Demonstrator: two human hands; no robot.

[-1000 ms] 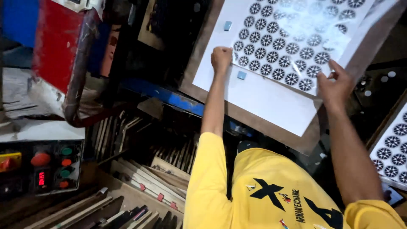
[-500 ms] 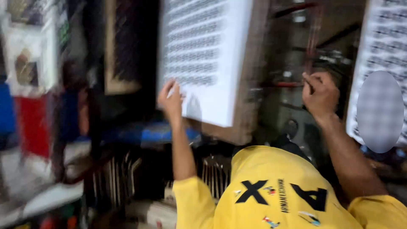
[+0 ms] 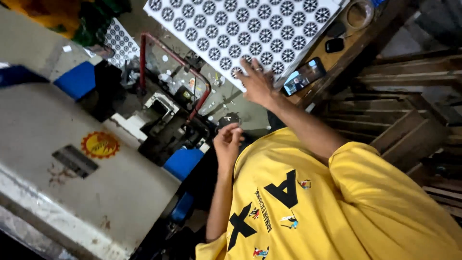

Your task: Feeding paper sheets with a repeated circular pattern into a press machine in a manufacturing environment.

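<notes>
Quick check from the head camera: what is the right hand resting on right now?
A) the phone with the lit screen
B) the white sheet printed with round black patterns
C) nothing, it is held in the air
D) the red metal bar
B: the right hand lies spread on the edge of the patterned sheet, beside the phone, not on it.

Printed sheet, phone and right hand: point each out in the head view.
printed sheet [image 3: 250,21], head view, on its middle among the round black patterns.
phone [image 3: 304,76], head view, on its lit screen.
right hand [image 3: 257,82], head view, on its back, at the sheet's edge.
</notes>
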